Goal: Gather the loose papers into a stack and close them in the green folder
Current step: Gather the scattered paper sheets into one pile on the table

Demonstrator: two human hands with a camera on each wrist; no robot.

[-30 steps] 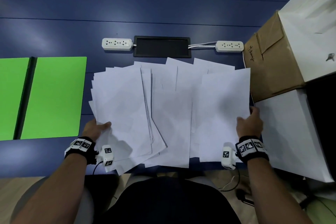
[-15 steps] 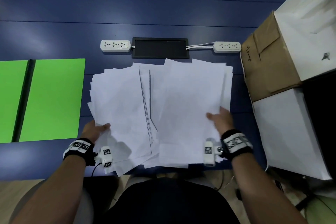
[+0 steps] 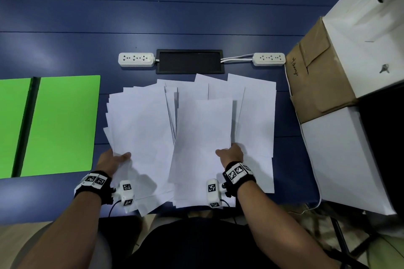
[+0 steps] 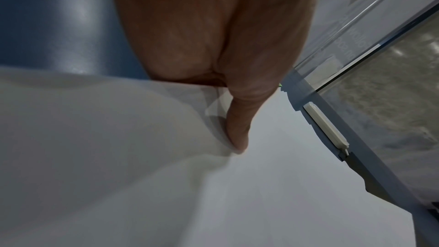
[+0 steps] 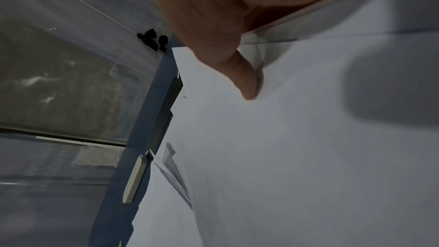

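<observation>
We pinch the papers at their near edges, left hand and right hand, thumbs on top; the sheets look light, floppy and slippery, so we should grip both sides.

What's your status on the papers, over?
Left hand pinches the left sheaf, right hand pinches the middle sheaf. Papers fanned out, not stacked. Folder open, left of them. Nothing in between.

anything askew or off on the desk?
Only the papers: still fanned in skewed, overlapping piles, near corners hanging past the table edge. Green folder lies open and flat, nothing in it. No visible damage.
</observation>
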